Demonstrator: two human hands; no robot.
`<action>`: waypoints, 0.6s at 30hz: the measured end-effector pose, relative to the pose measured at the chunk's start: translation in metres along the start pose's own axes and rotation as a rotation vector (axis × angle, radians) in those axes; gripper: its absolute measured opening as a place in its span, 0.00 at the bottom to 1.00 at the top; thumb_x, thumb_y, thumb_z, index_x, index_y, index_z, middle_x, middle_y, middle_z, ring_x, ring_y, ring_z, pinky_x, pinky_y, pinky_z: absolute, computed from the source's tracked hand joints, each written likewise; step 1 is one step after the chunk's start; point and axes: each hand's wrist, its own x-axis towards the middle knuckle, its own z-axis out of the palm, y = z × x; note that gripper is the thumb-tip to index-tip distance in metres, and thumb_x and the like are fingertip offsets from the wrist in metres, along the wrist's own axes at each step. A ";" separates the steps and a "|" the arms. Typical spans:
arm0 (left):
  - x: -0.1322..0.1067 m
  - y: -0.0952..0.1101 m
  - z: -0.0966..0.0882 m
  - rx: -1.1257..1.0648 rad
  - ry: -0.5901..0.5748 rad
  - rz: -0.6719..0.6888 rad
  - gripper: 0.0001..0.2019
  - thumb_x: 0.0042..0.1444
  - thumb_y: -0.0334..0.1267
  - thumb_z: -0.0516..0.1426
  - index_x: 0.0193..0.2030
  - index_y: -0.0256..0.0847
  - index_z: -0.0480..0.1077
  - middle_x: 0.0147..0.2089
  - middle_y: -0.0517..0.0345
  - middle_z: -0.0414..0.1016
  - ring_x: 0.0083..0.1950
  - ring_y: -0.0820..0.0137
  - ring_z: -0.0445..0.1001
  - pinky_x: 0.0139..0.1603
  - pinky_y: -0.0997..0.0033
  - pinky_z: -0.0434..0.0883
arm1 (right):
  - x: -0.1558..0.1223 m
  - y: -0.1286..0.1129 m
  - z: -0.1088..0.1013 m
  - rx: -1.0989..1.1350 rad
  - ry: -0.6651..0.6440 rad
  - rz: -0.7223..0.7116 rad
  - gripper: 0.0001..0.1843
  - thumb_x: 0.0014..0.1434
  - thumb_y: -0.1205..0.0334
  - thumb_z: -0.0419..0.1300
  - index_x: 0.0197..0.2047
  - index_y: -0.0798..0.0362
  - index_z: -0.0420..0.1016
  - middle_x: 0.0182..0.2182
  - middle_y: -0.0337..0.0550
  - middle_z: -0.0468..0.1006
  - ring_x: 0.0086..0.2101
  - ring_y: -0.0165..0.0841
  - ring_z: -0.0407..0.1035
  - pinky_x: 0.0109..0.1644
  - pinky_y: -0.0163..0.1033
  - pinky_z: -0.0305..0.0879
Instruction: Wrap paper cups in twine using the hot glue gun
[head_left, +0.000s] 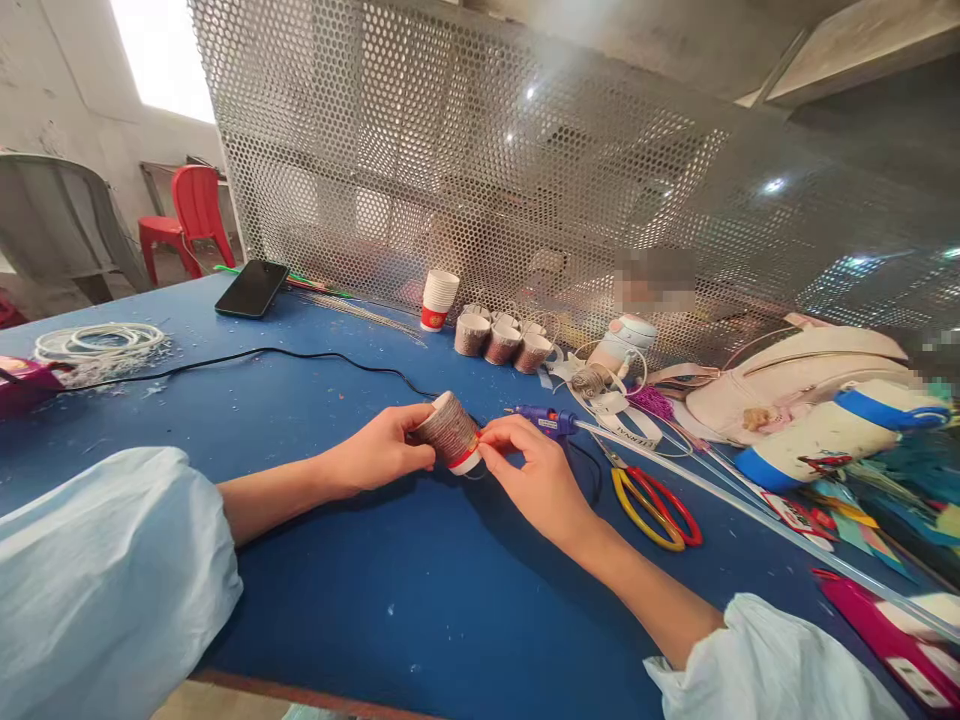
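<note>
My left hand [381, 450] grips a paper cup [448, 432] wrapped in brownish thread, held on its side just above the blue table [315, 570]. My right hand [534, 470] pinches the cup's red and white rim end with thumb and fingertips. A blue glue gun [546, 419] lies just behind my right hand. Both sleeves are pale blue.
Yellow and red scissors [656, 503] lie right of my right hand. Three wrapped cups [501, 340] and a stack of paper cups [438, 299] stand by the perforated metal screen [525, 180]. A phone [252, 288], a black cable [247, 357], a white cord coil [97, 341] and a white bag [780, 375] are around.
</note>
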 end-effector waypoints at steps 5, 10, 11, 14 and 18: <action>-0.003 0.004 0.002 -0.032 -0.011 -0.016 0.11 0.47 0.34 0.55 0.38 0.35 0.71 0.32 0.60 0.72 0.34 0.71 0.68 0.37 0.71 0.66 | -0.002 -0.001 0.002 -0.170 0.026 -0.138 0.07 0.59 0.71 0.56 0.30 0.51 0.67 0.32 0.42 0.74 0.34 0.32 0.70 0.40 0.39 0.67; -0.003 0.008 0.002 0.010 -0.024 -0.005 0.09 0.49 0.37 0.57 0.35 0.34 0.71 0.29 0.62 0.69 0.32 0.73 0.66 0.35 0.73 0.64 | -0.001 -0.002 0.001 -0.284 0.046 -0.212 0.08 0.59 0.72 0.56 0.30 0.51 0.66 0.32 0.40 0.75 0.32 0.31 0.70 0.39 0.39 0.64; -0.003 0.007 0.002 0.014 -0.030 -0.003 0.09 0.50 0.37 0.57 0.35 0.34 0.71 0.29 0.62 0.69 0.32 0.73 0.65 0.35 0.73 0.64 | -0.001 -0.002 0.000 -0.313 0.048 -0.236 0.08 0.59 0.72 0.56 0.31 0.51 0.66 0.32 0.40 0.75 0.33 0.31 0.70 0.40 0.39 0.63; -0.004 0.007 0.002 0.002 -0.043 -0.007 0.10 0.50 0.37 0.57 0.37 0.34 0.72 0.30 0.61 0.70 0.33 0.72 0.66 0.36 0.72 0.64 | -0.001 -0.003 -0.001 -0.378 0.058 -0.294 0.08 0.59 0.72 0.57 0.31 0.52 0.66 0.31 0.38 0.75 0.34 0.31 0.70 0.41 0.39 0.61; -0.005 0.007 0.002 -0.011 -0.040 -0.013 0.12 0.49 0.37 0.57 0.39 0.33 0.73 0.34 0.59 0.73 0.36 0.70 0.69 0.39 0.71 0.66 | 0.000 -0.002 -0.001 -0.409 0.070 -0.317 0.07 0.60 0.72 0.56 0.31 0.51 0.66 0.30 0.38 0.75 0.33 0.30 0.70 0.41 0.39 0.60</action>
